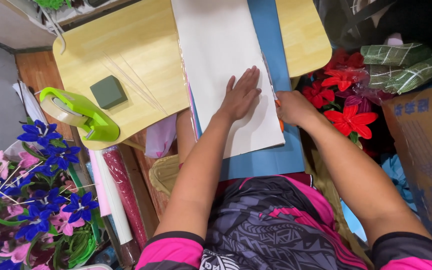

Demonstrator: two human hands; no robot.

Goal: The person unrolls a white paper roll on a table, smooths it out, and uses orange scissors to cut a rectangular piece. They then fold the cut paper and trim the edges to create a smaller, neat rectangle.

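Left hand (241, 95): lying flat, fingers spread, pressing large white paper sheet (226, 55).
Right hand (292, 107): gripping orange-handled cutter (277, 107), closed, at sheet's edge.
Progress: cut appearing barely begun; most edge remaining.

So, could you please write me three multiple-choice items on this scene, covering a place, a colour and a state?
1. Where does the dark green foam block sit?
A. on the light wooden tabletop
B. on the white paper sheet
C. among the blue flowers

2. What colour is the plastic tape dispenser?
A. red
B. lime green
C. white

3. How is the left hand?
A. clenched in a fist
B. lifted in the air
C. flat on the paper

Key: 1 A, it rests on bare wood beside the dispenser; 2 B, its body is bright lime; 3 C, its fingers are spread on the sheet, while the right hand grips an orange-handled tool.
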